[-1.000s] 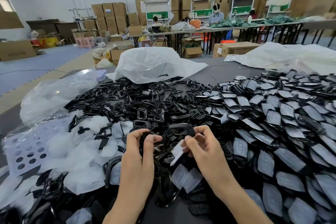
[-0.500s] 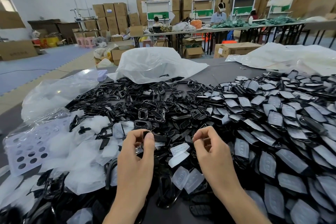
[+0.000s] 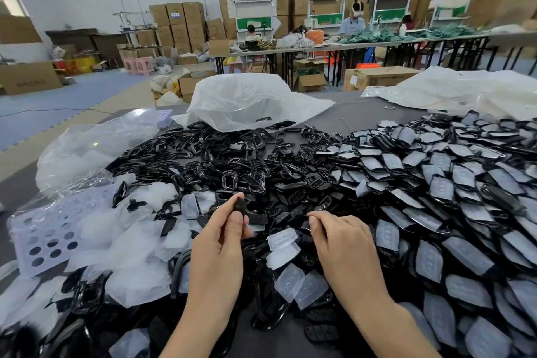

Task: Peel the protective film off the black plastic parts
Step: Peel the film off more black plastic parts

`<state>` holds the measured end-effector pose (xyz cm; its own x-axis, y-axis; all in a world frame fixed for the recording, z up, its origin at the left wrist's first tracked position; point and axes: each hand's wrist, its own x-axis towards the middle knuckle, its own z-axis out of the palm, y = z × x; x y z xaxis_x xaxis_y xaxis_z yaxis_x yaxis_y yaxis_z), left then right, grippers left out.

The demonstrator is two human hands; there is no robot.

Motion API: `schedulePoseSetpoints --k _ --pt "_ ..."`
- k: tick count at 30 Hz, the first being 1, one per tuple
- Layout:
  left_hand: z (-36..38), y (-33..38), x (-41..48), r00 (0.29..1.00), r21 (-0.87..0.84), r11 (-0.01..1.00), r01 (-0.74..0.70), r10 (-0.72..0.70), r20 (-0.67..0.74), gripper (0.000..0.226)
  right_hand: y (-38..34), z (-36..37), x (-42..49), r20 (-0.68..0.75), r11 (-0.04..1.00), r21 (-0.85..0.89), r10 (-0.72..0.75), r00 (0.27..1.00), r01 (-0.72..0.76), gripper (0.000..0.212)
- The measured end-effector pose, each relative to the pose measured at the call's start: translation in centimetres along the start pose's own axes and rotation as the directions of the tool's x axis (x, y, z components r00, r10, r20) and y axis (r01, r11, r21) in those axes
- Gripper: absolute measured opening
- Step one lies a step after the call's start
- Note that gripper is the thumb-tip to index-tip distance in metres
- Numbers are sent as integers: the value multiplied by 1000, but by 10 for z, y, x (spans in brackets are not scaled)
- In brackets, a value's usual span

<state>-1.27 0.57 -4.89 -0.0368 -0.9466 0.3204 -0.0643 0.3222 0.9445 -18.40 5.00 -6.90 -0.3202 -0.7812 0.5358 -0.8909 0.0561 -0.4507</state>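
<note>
Black part (image 3: 240, 206), one, pinched by left hand (image 3: 218, 244); right hand (image 3: 343, 244) beside it, grasp unclear; four loose films (image 3: 283, 254) nearby.

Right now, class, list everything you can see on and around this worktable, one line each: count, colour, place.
Film-covered black plastic parts: many, black under greyish film, heaped on the right.
Bare black plastic frames: many, glossy black, heaped in the centre.
Loose translucent film pieces: several, whitish, centre front and left.
White plastic bag: one, white, behind the frames.
Clear plastic bag: one, transparent, far left.
Lilac plastic sheet with round holes: one, lilac, left edge.
Grey table: one, grey, beneath everything.
Brown cardboard boxes: many, brown, stacked at the back.
Small black plastic part: one, black, held up, centre.
Left hand: one, pinching that part.
Right hand: one, fingers curled over the pile; grip unclear.
</note>
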Motion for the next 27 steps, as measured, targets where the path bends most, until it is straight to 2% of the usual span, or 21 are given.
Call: schedulePoseSetpoints --k 2,3,5,6,10,12,13,14,15,17,19,23,25,27 --pt "0 2 0 1000 -27 1000 12 -12 3 25 0 -3 1 -26 961 264 89 996 -79 20" --pt "0 2 0 1000 -36 999 14 -14 7 23 0 -4 3 16 897 416 154 988 -147 16" --pt "0 3 -1 1000 -49 999 15 -15 13 22 -2 -7 6 129 690 670 256 958 -274 11" --pt "0 3 -1 1000 -56 998 20 -19 15 22 -2 -8 8 173 587 743 294 940 -320 13" --pt "-1 2 -1 999 -67 997 37 -36 26 21 2 -6 14 324 178 893 385 864 -414 17" --pt "-1 1 0 999 -71 997 40 -38 25 20 5 -8 17 413 -105 910 332 848 -402 28" --pt "-1 1 -1 999 -72 997 41 -39 26 19 5 -10 18 445 -212 893 293 846 -397 36" --pt "-1 1 -1 999 -82 996 45 -43 25 19 4 -12 19 462 -269 878 259 848 -396 40" --pt "-1 1 -1 998 -98 994 52 -49 27 18 4 -14 19 473 -287 868 233 850 -404 42" --pt "0 2 -2 998 -114 992 59 -55 41 18 2 -14 18 490 -259 861 196 849 -437 35" --pt "0 5 -3 997 -105 993 50 -44 61 20 0 -12 17 492 -170 869 191 849 -465 25" --pt "0 9 -5 993 -52 999 -2 8 118 32 -5 -3 13 465 60 875 172 868 -481 28" --pt "2 7 -6 990 -21 999 -27 30 141 32 -7 1 10 472 112 865 149 869 -489 30" --pt "4 5 -6 989 15 999 -48 45 144 27 -11 1 9 492 119 857 103 864 -502 25"
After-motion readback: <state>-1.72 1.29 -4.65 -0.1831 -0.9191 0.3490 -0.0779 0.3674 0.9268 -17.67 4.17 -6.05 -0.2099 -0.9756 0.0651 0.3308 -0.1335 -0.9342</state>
